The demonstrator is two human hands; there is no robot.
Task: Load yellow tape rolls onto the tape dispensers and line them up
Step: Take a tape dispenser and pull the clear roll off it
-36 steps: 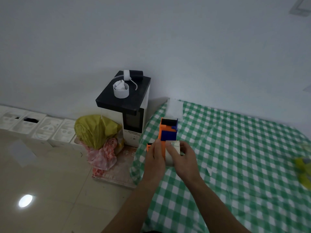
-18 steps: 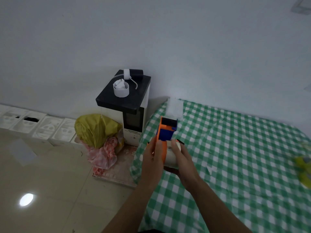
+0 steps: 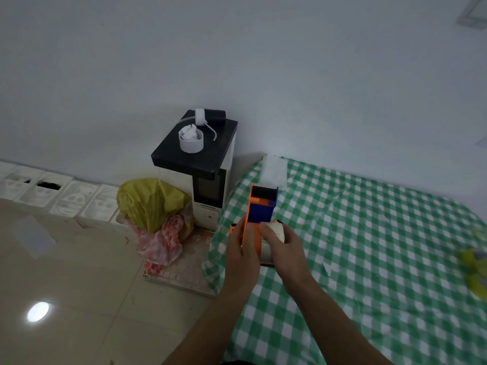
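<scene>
The tape roll (image 3: 274, 233) sits against the right flank of the orange-and-blue tape dispenser (image 3: 261, 209), at the dispenser's near end. In this dim light it looks pale rather than plainly yellow. The right hand (image 3: 286, 248) has its grip clenched round the roll, thumb over the top. The left hand (image 3: 241, 255) grasps the dispenser's orange side plate from the opposite side.

The dispenser's long axis runs away from the person, blue head farthest. The roll's axis lies crosswise to it, so seating it likely means a leftward push from the right hand, braced by the left.

The edge of the table (image 3: 369, 233) drops off just left of the dispenser, while open checked cloth lies to the dispenser's right. A blurred yellow thing (image 3: 474, 262) lies well to the right.
</scene>
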